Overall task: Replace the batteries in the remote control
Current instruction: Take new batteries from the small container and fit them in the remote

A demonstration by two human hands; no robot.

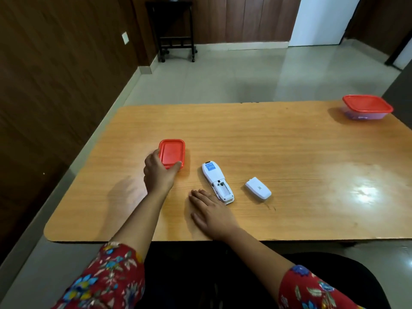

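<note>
A white remote control (215, 178) lies face down on the wooden table (289, 163), its battery bay open and showing no batteries. Its white battery cover (258, 188) rests apart, to the right. My left hand (159, 172) grips the near left corner of a small red-lidded box (172, 153), with thumb and fingers around its edge. My right hand (210, 211) lies flat on the table, fingers apart, just left of the remote's near end and holding nothing.
A second, larger clear box with a red lid (366, 107) stands at the table's far right corner. A dark side table (175, 30) stands by the wooden wall beyond. The table's near edge runs just behind my wrists.
</note>
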